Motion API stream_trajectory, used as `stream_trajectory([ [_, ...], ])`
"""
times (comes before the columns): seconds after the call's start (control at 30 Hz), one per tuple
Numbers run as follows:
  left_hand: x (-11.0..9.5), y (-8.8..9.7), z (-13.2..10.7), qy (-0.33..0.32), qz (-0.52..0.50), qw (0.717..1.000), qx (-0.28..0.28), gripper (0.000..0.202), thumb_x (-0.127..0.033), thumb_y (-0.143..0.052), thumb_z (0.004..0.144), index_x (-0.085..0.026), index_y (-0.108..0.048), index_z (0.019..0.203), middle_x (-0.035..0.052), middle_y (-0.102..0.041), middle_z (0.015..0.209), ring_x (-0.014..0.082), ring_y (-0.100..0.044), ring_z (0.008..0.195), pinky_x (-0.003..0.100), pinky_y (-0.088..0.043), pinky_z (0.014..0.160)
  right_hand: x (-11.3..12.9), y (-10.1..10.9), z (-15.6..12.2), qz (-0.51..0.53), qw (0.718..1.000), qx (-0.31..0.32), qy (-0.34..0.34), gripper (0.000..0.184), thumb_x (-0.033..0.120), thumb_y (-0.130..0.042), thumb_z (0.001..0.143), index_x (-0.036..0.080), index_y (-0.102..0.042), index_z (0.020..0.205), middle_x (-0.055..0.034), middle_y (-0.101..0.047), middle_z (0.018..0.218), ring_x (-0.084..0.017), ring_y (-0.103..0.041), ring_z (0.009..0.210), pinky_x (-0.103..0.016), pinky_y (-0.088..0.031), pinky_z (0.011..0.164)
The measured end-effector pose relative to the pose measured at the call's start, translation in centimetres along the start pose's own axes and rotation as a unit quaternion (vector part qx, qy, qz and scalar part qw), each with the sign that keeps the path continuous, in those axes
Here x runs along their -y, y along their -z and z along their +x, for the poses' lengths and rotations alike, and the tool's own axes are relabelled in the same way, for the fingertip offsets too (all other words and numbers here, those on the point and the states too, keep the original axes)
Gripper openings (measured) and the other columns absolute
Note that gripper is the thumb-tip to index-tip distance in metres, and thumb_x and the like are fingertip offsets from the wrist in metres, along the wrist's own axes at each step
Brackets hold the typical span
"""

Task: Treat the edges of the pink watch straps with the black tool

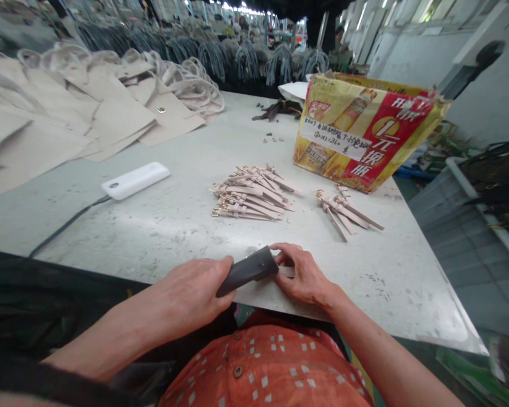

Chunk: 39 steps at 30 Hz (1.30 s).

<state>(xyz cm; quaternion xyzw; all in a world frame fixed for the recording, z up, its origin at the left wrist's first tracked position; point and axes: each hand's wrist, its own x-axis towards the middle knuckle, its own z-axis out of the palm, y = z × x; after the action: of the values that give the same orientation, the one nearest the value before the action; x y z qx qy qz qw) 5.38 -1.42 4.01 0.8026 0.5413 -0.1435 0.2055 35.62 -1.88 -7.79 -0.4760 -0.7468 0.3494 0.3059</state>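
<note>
My left hand is closed around a dark grey tool that lies across the near edge of the white table. My right hand rests at the tool's far end, its fingers pinched on a small beige strap whose end shows under them. A larger heap of beige straps with small gold buckles lies in the middle of the table, beyond both hands. A smaller bunch of straps lies to its right.
A yellow and red cardboard box stands at the back right. A white power bank with a dark cable lies at left. Beige bags are stacked at the back left. A grey crate sits off the table's right edge.
</note>
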Motion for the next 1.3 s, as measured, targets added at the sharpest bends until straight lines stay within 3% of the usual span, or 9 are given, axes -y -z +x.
stream_trajectory([
  [0.13,0.1,0.2,0.5,-0.003,-0.030,1.000,-0.008,0.027,-0.051,-0.067,0.105,-0.030,-0.082,0.115,0.0145,-0.095,0.108,0.0417,-0.093,0.107,0.046,-0.062,0.091,0.1,-0.4,0.0,-0.008,1.000,-0.009,-0.010,0.068,0.008,-0.089,0.091,0.024,-0.081,0.157,-0.0077,-0.096,0.123,-0.030,-0.089,0.115,-0.051,-0.067,0.119],
  [0.27,1.6,-0.4,0.0,0.012,-0.082,0.996,-0.037,0.028,-0.053,-0.067,0.102,-0.031,-0.082,0.109,0.0084,-0.092,0.092,0.0353,-0.088,0.086,0.043,-0.060,0.086,0.1,-0.5,-0.3,-0.034,0.999,-0.026,-0.009,0.061,0.012,-0.091,0.096,0.025,-0.082,0.155,-0.0091,-0.096,0.126,-0.030,-0.088,0.113,-0.049,-0.068,0.114],
  [0.47,2.4,-0.7,-0.5,0.026,-0.121,0.992,-0.026,0.027,-0.053,-0.067,0.096,-0.031,-0.082,0.104,0.0060,-0.092,0.090,0.0321,-0.086,0.082,0.040,-0.062,0.086,0.6,0.4,-1.4,-0.127,0.992,-0.015,0.017,0.017,0.024,-0.099,0.104,0.023,-0.091,0.119,-0.0134,-0.090,0.118,-0.035,-0.084,0.118,-0.049,-0.064,0.109],
  [0.7,2.9,-0.9,-0.5,0.025,-0.128,0.991,-0.034,0.029,-0.058,-0.067,0.095,-0.032,-0.080,0.098,0.0043,-0.090,0.087,0.0320,-0.083,0.078,0.042,-0.064,0.087,1.3,0.2,-1.2,-0.174,0.985,0.018,-0.018,0.013,0.024,-0.101,0.106,0.023,-0.093,0.117,-0.0121,-0.087,0.121,-0.034,-0.080,0.120,-0.046,-0.061,0.106],
  [0.93,2.1,-0.7,-0.4,0.018,-0.124,0.991,-0.039,0.032,-0.058,-0.066,0.094,-0.032,-0.081,0.104,0.0073,-0.094,0.094,0.0340,-0.088,0.086,0.042,-0.063,0.086,1.4,-0.7,-1.4,-0.175,0.984,0.001,-0.024,0.010,0.023,-0.097,0.111,0.024,-0.088,0.115,-0.0108,-0.083,0.119,-0.032,-0.077,0.115,-0.041,-0.062,0.101],
  [1.3,2.7,-0.9,-2.0,0.078,-0.145,0.986,-0.026,0.035,-0.062,-0.059,0.096,-0.030,-0.073,0.105,0.0108,-0.095,0.094,0.0378,-0.090,0.089,0.044,-0.061,0.082,1.3,-0.5,-1.4,-0.160,0.987,-0.004,-0.026,0.010,0.025,-0.096,0.113,0.025,-0.088,0.119,-0.0091,-0.082,0.118,-0.030,-0.076,0.111,-0.039,-0.060,0.097],
])
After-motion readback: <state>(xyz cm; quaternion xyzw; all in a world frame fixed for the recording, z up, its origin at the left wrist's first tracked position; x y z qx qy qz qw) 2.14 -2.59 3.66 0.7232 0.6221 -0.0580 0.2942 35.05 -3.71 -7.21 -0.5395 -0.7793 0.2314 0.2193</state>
